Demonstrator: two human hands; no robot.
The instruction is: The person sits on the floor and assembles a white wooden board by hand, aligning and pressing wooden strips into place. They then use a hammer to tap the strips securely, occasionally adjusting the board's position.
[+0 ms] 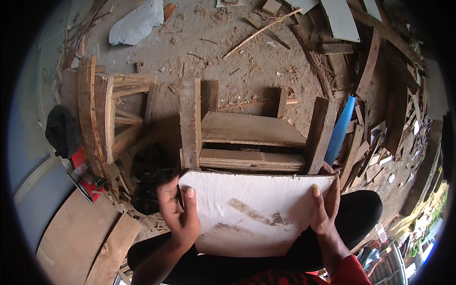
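Observation:
A white-faced wooden board [259,202] with brown smudges lies tilted over my lap. Its left edge is gripped by my left hand [180,209], thumb on the white face and fingers around the side. My right hand [325,206] holds the opposite edge the same way. Just beyond the board's far edge is a small wooden frame [191,126] with upright legs, a cross rail [251,160] and a flat panel [251,128]. Where the board meets this frame, I cannot tell whether they touch. Beside the frame's right leg rests a blue saw blade [340,128].
To the left stands a second wooden frame [108,114], with a red can [91,186] and a black bag [61,130] near it. A pale rock [137,23] sits far left. Scrap wood [396,118] covers the right side. Another person [372,256] is at lower right.

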